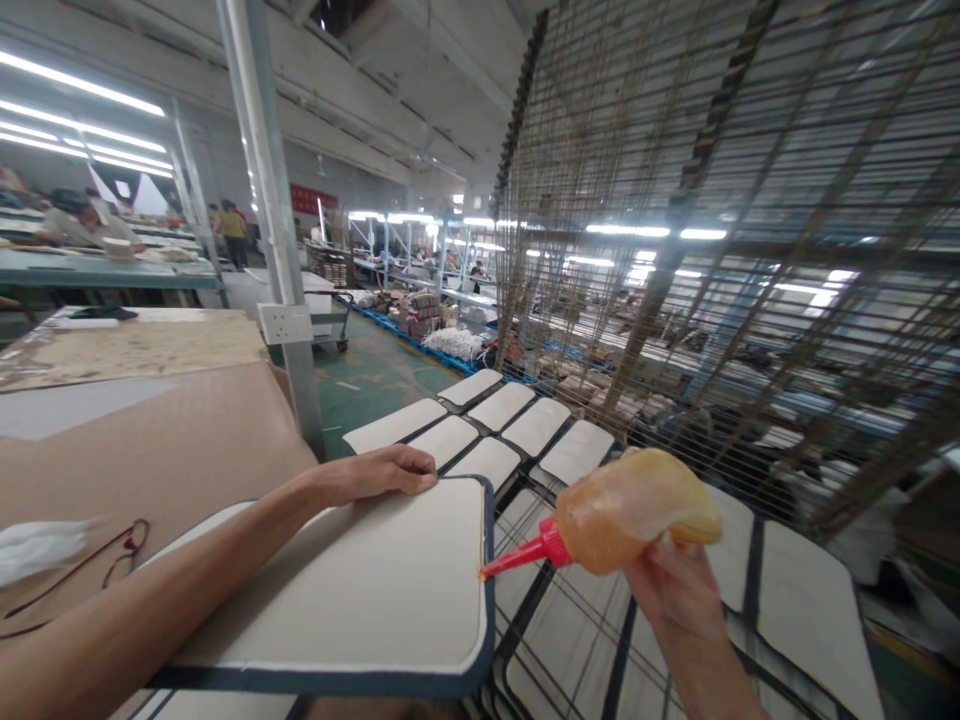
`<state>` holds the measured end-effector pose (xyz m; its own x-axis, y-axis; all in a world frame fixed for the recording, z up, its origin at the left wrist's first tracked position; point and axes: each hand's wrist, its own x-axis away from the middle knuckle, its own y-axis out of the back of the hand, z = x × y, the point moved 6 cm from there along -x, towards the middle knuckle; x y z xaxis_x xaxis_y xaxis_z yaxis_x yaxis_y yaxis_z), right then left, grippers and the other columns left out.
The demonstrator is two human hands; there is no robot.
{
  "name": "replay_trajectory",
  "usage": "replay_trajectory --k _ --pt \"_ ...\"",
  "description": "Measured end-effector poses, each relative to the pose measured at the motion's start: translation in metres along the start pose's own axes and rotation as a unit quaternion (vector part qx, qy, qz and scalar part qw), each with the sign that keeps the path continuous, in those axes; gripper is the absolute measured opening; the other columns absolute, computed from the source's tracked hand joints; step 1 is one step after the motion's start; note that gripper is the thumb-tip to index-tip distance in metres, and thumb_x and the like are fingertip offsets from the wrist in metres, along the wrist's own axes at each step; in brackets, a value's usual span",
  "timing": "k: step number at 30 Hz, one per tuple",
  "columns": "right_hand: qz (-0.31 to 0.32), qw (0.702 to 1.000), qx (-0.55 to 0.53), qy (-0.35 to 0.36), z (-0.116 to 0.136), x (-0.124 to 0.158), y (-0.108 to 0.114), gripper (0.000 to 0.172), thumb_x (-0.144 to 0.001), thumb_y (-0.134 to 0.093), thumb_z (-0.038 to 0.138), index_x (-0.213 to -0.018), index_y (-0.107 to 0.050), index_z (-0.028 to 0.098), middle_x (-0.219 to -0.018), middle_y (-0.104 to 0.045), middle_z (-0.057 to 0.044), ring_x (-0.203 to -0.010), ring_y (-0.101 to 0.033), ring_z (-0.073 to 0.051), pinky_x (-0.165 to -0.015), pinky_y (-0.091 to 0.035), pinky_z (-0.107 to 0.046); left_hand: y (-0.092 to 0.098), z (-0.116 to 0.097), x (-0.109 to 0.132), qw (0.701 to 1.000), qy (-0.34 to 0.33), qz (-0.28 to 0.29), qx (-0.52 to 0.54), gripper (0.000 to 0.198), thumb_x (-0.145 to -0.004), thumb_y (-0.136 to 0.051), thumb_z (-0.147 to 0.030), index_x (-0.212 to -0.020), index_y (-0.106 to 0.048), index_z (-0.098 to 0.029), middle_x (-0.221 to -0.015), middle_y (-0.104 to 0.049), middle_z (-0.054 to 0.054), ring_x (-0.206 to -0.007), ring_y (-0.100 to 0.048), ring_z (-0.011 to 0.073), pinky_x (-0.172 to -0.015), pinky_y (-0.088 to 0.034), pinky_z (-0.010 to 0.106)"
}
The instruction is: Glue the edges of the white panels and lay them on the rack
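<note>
My right hand (670,590) grips a soft amber squeeze bottle (630,510) with a red nozzle (517,557). The nozzle tip touches the dark right edge of a white padded panel (360,590) with a dark blue rim. My left hand (379,472) lies flat on the far top edge of that panel, fingers together, pressing it down. The panel rests partly on a brown board (150,450) at the left and partly over a wire rack shelf (570,630).
Several similar white panels (517,425) lie on the wire rack ahead and to the right. A tall wire rack (712,250) rises at the right. A steel post (274,220) stands behind the board. People work at distant tables (90,262).
</note>
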<state>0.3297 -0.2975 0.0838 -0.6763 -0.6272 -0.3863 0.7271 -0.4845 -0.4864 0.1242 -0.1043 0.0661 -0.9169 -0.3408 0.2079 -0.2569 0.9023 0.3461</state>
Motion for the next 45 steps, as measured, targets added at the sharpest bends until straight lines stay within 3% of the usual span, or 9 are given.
replay_trajectory --k 8,18,22,28,34,38,45 --pt "0.018 1.0 0.006 -0.013 -0.003 0.005 -0.001 0.063 -0.047 -0.08 0.042 -0.107 -0.062 0.031 -0.098 -0.07 -0.007 -0.094 -0.063 -0.032 -0.086 -0.048 -0.05 0.004 0.004 0.001 0.999 0.009 -0.006 0.038 0.038 -0.072 -0.061 -0.05 -0.067 -0.046 -0.016 -0.057 -0.042 -0.005 -0.048 -0.034 0.0071 -0.042 -0.025 0.019" --pt "-0.002 1.0 0.01 -0.009 -0.006 0.008 0.003 0.072 -0.041 -0.082 0.045 -0.108 -0.062 0.028 -0.1 -0.068 -0.01 -0.095 -0.061 -0.035 -0.081 -0.049 -0.05 0.013 0.016 -0.001 0.994 0.017 -0.034 0.098 0.034 -0.07 -0.065 -0.046 -0.067 -0.052 -0.015 -0.057 -0.051 -0.002 -0.047 -0.041 0.0081 -0.044 -0.031 0.018" --pt "-0.007 1.0 0.01 0.005 -0.005 0.008 0.004 0.068 -0.043 -0.082 0.044 -0.107 -0.063 0.029 -0.099 -0.069 -0.009 -0.094 -0.062 -0.033 -0.082 -0.048 -0.049 0.016 0.018 0.0 0.992 0.011 -0.042 0.117 0.032 -0.071 -0.065 -0.044 -0.066 -0.052 -0.015 -0.055 -0.051 -0.003 -0.046 -0.041 0.0077 -0.043 -0.031 0.018" --pt "-0.049 0.998 0.019 0.047 -0.005 0.015 0.016 0.06 -0.05 -0.081 0.038 -0.106 -0.063 0.029 -0.089 -0.071 -0.006 -0.089 -0.064 -0.029 -0.079 -0.05 -0.044 0.023 0.023 0.002 0.982 0.004 -0.085 0.168 0.03 -0.07 -0.067 -0.041 -0.066 -0.051 -0.016 -0.055 -0.052 -0.003 -0.046 -0.046 0.0079 -0.042 -0.034 0.017" --pt "-0.111 0.989 0.03 0.098 -0.005 0.025 0.026 0.06 -0.054 -0.079 0.033 -0.111 -0.059 0.027 -0.079 -0.071 -0.002 -0.072 -0.066 -0.022 -0.065 -0.052 -0.033 0.029 0.041 0.0 0.965 0.025 -0.138 0.224 0.032 -0.064 -0.071 -0.042 -0.066 -0.052 -0.016 -0.054 -0.057 -0.002 -0.045 -0.05 0.0103 -0.041 -0.039 0.019" --pt "-0.136 0.984 0.007 0.117 -0.006 0.028 0.024 0.055 -0.055 -0.08 0.029 -0.106 -0.061 0.026 -0.073 -0.07 0.003 -0.063 -0.062 -0.014 -0.062 -0.051 -0.025 0.029 0.046 -0.004 0.954 0.009 -0.164 0.252 0.032 -0.062 -0.073 -0.039 -0.065 -0.05 -0.017 -0.052 -0.056 -0.003 -0.043 -0.05 0.0104 -0.039 -0.038 0.018" --pt "-0.15 0.98 -0.016 0.132 -0.007 0.023 0.017 0.043 -0.057 -0.079 0.024 -0.097 -0.065 0.02 -0.074 -0.068 0.001 -0.064 -0.061 -0.012 -0.063 -0.049 -0.022 0.024 0.049 -0.012 0.935 0.004 -0.21 0.286 0.034 -0.058 -0.075 -0.037 -0.068 -0.049 -0.017 -0.053 -0.058 -0.003 -0.045 -0.053 0.0116 -0.041 -0.04 0.02"
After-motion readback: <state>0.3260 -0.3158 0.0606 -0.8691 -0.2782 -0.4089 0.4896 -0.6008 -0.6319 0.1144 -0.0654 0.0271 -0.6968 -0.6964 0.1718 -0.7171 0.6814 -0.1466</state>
